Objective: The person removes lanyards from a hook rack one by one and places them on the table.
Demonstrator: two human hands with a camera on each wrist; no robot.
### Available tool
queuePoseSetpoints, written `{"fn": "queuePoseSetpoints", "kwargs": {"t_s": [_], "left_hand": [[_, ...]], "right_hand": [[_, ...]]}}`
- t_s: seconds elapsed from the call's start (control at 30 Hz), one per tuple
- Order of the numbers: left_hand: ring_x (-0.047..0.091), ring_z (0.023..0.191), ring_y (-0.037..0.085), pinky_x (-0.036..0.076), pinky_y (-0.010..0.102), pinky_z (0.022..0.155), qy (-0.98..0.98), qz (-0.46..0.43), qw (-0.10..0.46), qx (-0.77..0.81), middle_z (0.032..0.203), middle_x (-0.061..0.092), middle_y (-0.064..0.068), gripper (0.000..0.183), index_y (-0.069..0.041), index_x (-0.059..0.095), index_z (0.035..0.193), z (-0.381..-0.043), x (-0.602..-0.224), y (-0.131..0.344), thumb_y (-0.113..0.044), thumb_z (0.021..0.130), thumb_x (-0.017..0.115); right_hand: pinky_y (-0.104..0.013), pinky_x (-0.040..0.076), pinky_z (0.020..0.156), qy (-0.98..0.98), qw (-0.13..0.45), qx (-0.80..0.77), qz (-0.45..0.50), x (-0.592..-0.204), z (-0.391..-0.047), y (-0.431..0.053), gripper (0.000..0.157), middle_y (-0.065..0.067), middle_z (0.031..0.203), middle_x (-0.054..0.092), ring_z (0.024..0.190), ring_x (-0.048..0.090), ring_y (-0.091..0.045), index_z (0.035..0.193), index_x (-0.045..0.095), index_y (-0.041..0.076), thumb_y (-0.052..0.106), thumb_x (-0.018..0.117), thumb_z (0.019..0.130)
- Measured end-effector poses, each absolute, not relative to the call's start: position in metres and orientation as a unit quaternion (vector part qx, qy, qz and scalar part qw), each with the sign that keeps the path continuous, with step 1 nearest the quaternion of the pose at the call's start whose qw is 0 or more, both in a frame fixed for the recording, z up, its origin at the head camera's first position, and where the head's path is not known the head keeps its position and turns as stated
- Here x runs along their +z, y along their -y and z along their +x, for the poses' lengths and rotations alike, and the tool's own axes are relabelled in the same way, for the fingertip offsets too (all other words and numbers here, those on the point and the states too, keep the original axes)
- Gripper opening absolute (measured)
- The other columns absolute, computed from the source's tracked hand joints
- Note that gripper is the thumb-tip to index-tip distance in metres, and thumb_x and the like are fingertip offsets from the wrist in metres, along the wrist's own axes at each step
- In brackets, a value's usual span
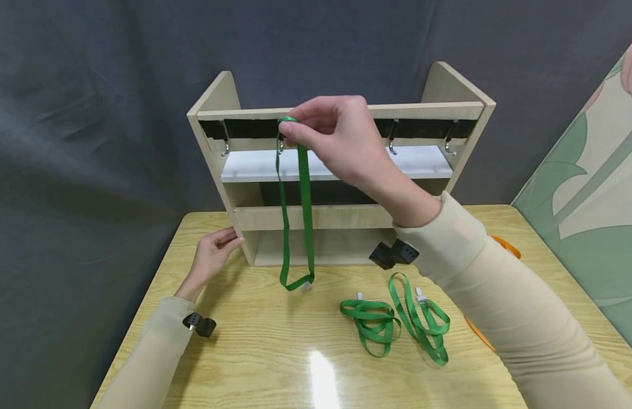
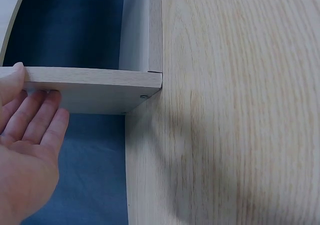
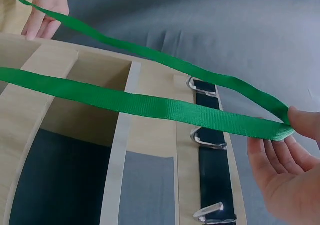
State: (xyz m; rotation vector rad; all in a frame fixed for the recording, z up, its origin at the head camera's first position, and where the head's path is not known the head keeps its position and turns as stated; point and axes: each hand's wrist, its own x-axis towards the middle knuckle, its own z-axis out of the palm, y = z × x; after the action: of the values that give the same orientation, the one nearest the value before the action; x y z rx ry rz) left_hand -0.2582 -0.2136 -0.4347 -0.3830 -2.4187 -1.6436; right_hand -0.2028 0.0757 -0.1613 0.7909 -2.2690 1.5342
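A green lanyard (image 1: 306, 216) hangs in a long loop from my right hand (image 1: 341, 133), pinched at its top between thumb and fingers. The right hand is up at the wooden shelf's top rail, in front of a metal hook (image 1: 281, 145). In the right wrist view both strands of the lanyard (image 3: 145, 105) run away from the fingertips, across the hooks. My left hand (image 1: 213, 255) grips the lower left side panel of the wooden shelf (image 1: 316, 218). In the left wrist view its thumb lies on the panel's front edge (image 2: 95, 76), the fingers along the outer face.
Two more green lanyards, one bunched (image 1: 374, 321) and one looser (image 1: 423, 326), lie on the table (image 1: 254, 352) before the shelf. Further hooks (image 1: 393, 145) line the black strip. Something orange (image 1: 506, 246) shows partly behind the right sleeve. A dark curtain (image 1: 321, 51) hangs behind.
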Motion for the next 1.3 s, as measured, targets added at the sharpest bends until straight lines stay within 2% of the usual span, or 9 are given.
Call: {"fn": "queuePoseSetpoints", "kwargs": {"t_s": [0.3,0.5,0.7,1.3], "left_hand": [[0.063,0.099,0.032,0.051,0.017,0.074,0.823,-0.121,0.092,-0.547,0.112,0.064,0.022,0.034,0.007,0.063,0.12,-0.261,-0.434,0.212,-0.008,0.09,0.068],[0.063,0.099,0.036,0.049,0.015,0.073,0.821,-0.122,0.088,-0.551,0.111,0.063,0.026,0.033,0.011,0.061,0.119,-0.255,-0.423,0.208,-0.005,0.09,0.066],[0.063,0.098,0.032,0.051,0.017,0.074,0.82,-0.119,0.091,-0.553,0.111,0.064,0.022,0.035,0.007,0.063,0.12,-0.262,-0.435,0.215,-0.009,0.089,0.068],[0.063,0.099,0.032,0.05,0.017,0.074,0.821,-0.123,0.095,-0.55,0.112,0.064,0.022,0.036,0.007,0.062,0.121,-0.259,-0.433,0.217,-0.009,0.089,0.068]], "right_hand": [[-0.029,0.051,0.079,0.79,0.13,0.536,0.268,-0.164,-0.207,-0.083,0.018,-0.012,0.087,0.071,0.081,0.068,-0.017,0.1,0.072,0.001,0.014,0.07,0.089],[-0.03,0.051,0.079,0.787,0.119,0.538,0.278,-0.167,-0.204,-0.086,0.014,-0.007,0.083,0.071,0.08,0.067,-0.017,0.097,0.072,0.002,0.014,0.069,0.09],[-0.031,0.051,0.076,0.783,0.118,0.534,0.297,-0.172,-0.199,-0.089,0.013,-0.003,0.08,0.071,0.08,0.067,-0.019,0.097,0.073,0.005,0.016,0.069,0.09],[-0.033,0.054,0.065,0.741,0.059,0.564,0.359,-0.199,-0.162,-0.082,0.011,-0.004,0.082,0.071,0.074,0.068,-0.019,0.096,0.071,0.0,0.004,0.071,0.087]]}}
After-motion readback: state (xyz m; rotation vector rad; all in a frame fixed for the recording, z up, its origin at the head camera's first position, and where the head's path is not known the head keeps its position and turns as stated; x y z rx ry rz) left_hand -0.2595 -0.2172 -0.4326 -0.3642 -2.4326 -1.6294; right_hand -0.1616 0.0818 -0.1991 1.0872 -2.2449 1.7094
